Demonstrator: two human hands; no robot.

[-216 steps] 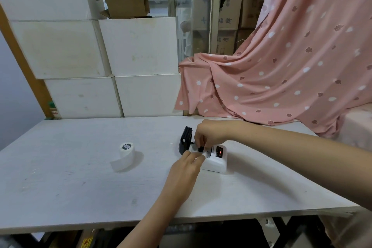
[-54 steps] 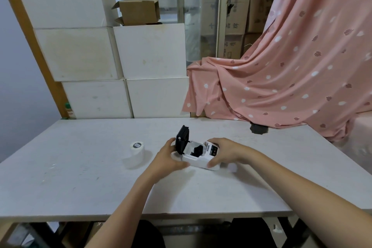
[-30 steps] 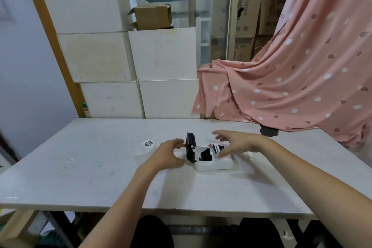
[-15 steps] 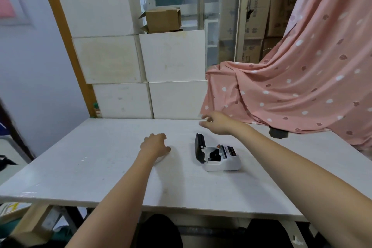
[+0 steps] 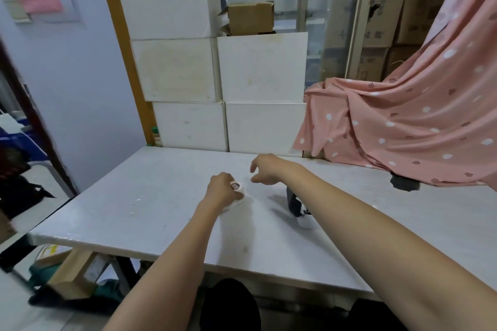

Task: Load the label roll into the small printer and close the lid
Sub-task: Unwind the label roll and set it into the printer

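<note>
Printer (image 5: 300,209) mostly hidden behind right forearm, only its raised black lid and a white corner visible. Left hand (image 5: 221,192) closed around label roll (image 5: 236,188) on the table (image 5: 134,204); right hand (image 5: 265,170) hovers loosely open just beyond, empty.

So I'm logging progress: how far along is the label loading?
Done: the printer lid stands open on the table. In hand: the left hand grips the label roll, not yet lifted; the right hand hovers open beside it. Left: seat the roll, close the lid.
</note>
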